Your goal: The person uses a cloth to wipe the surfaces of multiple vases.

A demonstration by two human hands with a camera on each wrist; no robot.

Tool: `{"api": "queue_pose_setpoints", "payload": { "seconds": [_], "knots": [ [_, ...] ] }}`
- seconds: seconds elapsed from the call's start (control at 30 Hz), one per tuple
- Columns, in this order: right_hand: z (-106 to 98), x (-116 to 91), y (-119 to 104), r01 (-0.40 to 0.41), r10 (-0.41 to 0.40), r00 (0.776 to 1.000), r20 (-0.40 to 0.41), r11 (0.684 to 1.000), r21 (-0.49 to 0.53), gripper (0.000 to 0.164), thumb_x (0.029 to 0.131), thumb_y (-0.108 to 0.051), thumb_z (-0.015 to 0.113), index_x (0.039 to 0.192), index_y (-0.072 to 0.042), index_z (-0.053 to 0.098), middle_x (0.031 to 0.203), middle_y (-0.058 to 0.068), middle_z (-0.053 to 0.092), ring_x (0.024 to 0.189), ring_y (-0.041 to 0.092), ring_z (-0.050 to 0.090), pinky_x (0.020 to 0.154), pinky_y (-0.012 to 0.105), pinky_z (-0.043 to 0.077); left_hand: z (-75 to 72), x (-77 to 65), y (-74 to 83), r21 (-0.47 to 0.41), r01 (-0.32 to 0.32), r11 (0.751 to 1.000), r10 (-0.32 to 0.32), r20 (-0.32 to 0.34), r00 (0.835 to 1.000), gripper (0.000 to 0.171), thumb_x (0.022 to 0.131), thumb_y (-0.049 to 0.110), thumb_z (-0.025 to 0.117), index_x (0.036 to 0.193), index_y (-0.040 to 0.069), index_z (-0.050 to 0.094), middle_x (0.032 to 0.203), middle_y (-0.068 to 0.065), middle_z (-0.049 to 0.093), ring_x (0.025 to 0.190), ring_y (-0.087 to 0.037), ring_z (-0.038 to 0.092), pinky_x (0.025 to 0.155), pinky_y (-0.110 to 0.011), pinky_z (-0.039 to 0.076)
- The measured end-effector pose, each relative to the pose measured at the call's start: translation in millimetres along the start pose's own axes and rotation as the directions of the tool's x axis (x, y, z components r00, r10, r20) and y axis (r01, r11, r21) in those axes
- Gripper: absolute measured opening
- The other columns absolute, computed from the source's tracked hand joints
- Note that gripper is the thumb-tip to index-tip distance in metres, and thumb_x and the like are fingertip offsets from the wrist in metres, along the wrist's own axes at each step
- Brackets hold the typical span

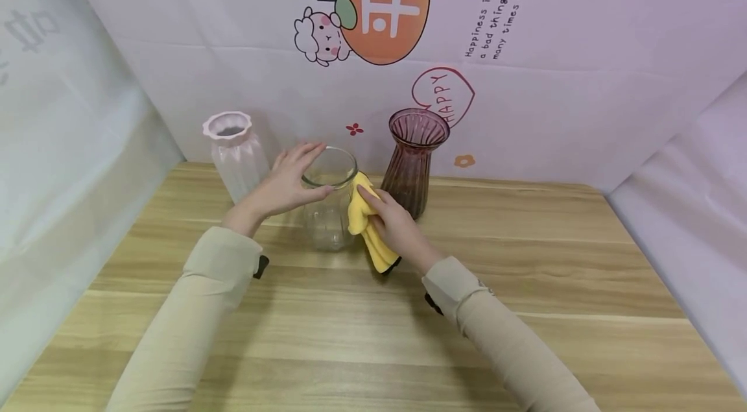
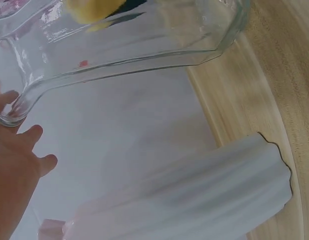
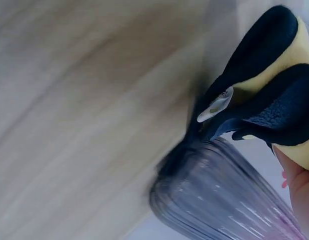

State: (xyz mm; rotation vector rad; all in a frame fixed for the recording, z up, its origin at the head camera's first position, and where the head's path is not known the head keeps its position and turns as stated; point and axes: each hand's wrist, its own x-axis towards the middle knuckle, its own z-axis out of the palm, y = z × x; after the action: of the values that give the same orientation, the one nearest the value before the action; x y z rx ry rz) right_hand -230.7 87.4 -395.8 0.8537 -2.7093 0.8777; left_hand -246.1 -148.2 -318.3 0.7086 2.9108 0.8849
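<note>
I'd call this a makeshift tabletop booth: 1 long light-brown wood-grain table (image 1: 513, 256) walled on 3 sides by hanging white fabric sheets (image 1: 222, 3), printed with a round orange cartoon fruit (image 1: 385, 3) and slanting black English lettering (image 1: 500, 6).

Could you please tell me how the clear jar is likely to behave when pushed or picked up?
The clear jar looks like glass, see-through with shiny edges, so it is probably rigid and breakable if knocked. Its smooth walls suggest it could feel slippery if held loosely. Its base looks fairly broad, so a gentle, low push might slide it rather than tip it.
</note>
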Motion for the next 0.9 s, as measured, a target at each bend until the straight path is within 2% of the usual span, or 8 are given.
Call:
{"api": "queue_pose_setpoints", "payload": {
  "seconds": [0.13, 0.27, 0.47, 0.7, 0.8, 0.9],
  "knots": [
    [-5.0, 5.0, -6.9, 0.048, -0.045, 0.996, -0.080, 0.998, 0.045, 0.052, 0.094, -0.001, 0.054, 0.144, -0.010, 0.042, 0.140, 0.021, 0.049, 0.119, 0.035, 0.057, 0.093, 0.046, 0.053, 0.1, 0.3, -0.8, -0.019, -0.010, 1.000, 0.010, 0.023, 1.000, 0.084, 0.086, 0.037, 0.059, 0.153, 0.008, 0.018, 0.160, -0.015, 0.015, 0.149, -0.035, 0.007, 0.120, -0.056, -0.007],
    [-7.2, 7.3, -10.4, 0.047, -0.041, 0.995, -0.092, 0.997, 0.068, 0.052, 0.094, -0.002, 0.054, 0.144, -0.009, 0.042, 0.142, 0.020, 0.047, 0.119, 0.035, 0.057, 0.092, 0.046, 0.053, 0.4, -0.1, -1.2, -0.028, -0.021, 0.999, 0.021, 0.020, 1.000, 0.084, 0.086, 0.037, 0.059, 0.153, 0.007, 0.018, 0.160, -0.014, 0.014, 0.149, -0.034, 0.010, 0.120, -0.055, -0.006],
    [-2.5, 4.7, -8.2, -0.017, 0.018, 1.000, -0.012, 0.998, 0.060, 0.054, 0.096, -0.004, 0.053, 0.147, -0.013, 0.038, 0.145, 0.018, 0.044, 0.125, 0.034, 0.053, 0.097, 0.045, 0.051, 0.9, -0.4, -1.2, -0.017, -0.023, 1.000, 0.023, 0.004, 1.000, 0.085, 0.086, 0.039, 0.059, 0.153, 0.008, 0.017, 0.160, -0.015, 0.014, 0.149, -0.035, 0.011, 0.120, -0.056, -0.005],
    [4.8, -4.6, -1.9, -0.072, 0.073, 0.995, 0.062, 0.997, -0.008, 0.055, 0.095, -0.004, 0.054, 0.146, -0.014, 0.040, 0.144, 0.020, 0.044, 0.123, 0.038, 0.054, 0.096, 0.046, 0.051, 5.5, -0.5, 0.0, -0.038, 0.099, 0.994, -0.100, -0.032, 0.994, 0.088, 0.084, 0.052, 0.063, 0.154, 0.022, 0.019, 0.158, -0.015, 0.014, 0.145, -0.041, 0.011, 0.114, -0.065, 0.017],
    [7.2, -8.4, 1.0, -0.108, 0.112, 0.987, 0.114, 0.993, -0.039, 0.055, 0.095, -0.004, 0.054, 0.147, -0.015, 0.039, 0.144, 0.021, 0.044, 0.124, 0.039, 0.053, 0.096, 0.047, 0.051, 6.3, 0.4, -0.2, -0.020, 0.104, 0.994, -0.105, -0.055, 0.993, 0.089, 0.083, 0.053, 0.064, 0.153, 0.018, 0.021, 0.156, -0.016, 0.019, 0.144, -0.040, 0.014, 0.115, -0.063, 0.017],
    [8.2, -10.8, 2.9, -0.125, 0.131, 0.981, 0.141, 0.991, -0.052, 0.055, 0.095, -0.004, 0.054, 0.147, -0.016, 0.039, 0.145, 0.022, 0.043, 0.125, 0.040, 0.052, 0.096, 0.047, 0.051, 4.6, 0.3, 0.8, 0.006, 0.091, 0.996, -0.090, -0.069, 0.993, 0.090, 0.083, 0.052, 0.065, 0.152, 0.014, 0.023, 0.154, -0.017, 0.024, 0.144, -0.040, 0.016, 0.117, -0.061, 0.013]
  ]
}}
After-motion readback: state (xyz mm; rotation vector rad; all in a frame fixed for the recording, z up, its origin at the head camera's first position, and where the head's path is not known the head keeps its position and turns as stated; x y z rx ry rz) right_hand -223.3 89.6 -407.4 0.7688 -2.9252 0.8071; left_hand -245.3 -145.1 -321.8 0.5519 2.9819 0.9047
